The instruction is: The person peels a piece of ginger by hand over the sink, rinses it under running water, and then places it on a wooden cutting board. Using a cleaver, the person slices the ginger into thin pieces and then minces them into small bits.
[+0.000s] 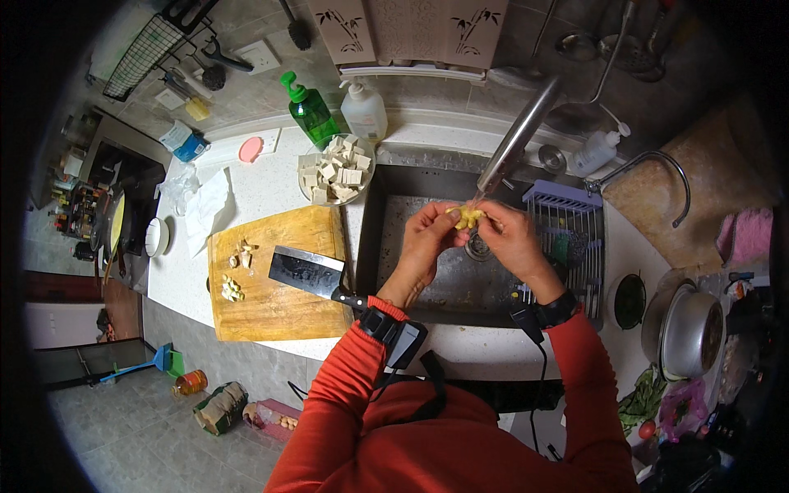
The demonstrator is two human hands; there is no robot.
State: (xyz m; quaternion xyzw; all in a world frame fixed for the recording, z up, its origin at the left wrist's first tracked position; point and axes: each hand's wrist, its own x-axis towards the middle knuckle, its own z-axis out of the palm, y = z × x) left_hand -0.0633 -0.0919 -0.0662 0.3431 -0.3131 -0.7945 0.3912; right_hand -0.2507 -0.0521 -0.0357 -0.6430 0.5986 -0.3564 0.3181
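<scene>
Both my hands hold a knobbly piece of ginger root (466,217) beneath the metal faucet (511,142), over the dark sink (400,271). My left hand (427,246) grips its left side, and my right hand (510,237) pinches its right side. Left of the sink lies a wooden cutting board (277,314), bearing a cleaver (308,268) with its black handle towards the sink. Garlic cloves (245,254) and a small pile of peeled, pale cloves or pieces (232,288) rest on the board. Behind it stands a glass bowl of white tofu cubes (333,172).
A green pump bottle (313,114) and a white pump bottle (363,114) stand behind the bowl. A purple-edged wire rack (564,197) sits at the sink's right side. Metal pots (693,330) are farther right. A white bowl (157,237) stands at the counter's left edge.
</scene>
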